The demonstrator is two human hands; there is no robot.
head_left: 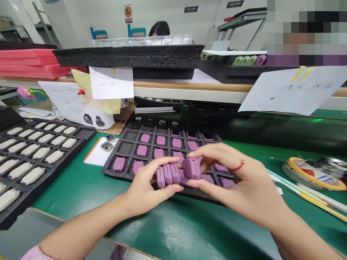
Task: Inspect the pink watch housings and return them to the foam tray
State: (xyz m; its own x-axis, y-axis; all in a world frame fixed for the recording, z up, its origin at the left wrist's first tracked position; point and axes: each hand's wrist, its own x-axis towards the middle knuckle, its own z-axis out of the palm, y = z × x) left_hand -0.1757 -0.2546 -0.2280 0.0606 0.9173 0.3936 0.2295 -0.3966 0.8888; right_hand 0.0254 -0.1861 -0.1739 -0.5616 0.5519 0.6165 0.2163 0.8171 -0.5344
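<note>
**Q:** What did the hands have?

**A:** The left hand pinched three matte purple cases, rounded little boxes, in a tight row. Narrow grip, fingers wrapped close around them. The right hand held a fourth purple case tilted between thumb and fingers, just beside the row. Thin red ring on one finger.

**Q:** Where were the cases?

**A:** Above a black foam tray, rough speckled surface, cut into square pockets, lying on the green tabletop. More purple cases sat in the pockets.

**Q:** Anything hard to make out?

**A:** Pockets under the hands were covered. Dark far-row pieces were hard to read. Top right corner was pixelated.

**Q:** What else was nearby?

**A:** Left, a second foam tray held cream oblong pieces. Two grey watch bodies lay on a white card between the trays. Right, a yellow-rimmed tape roll lay on the tabletop, partly cut off by the frame edge.
</note>
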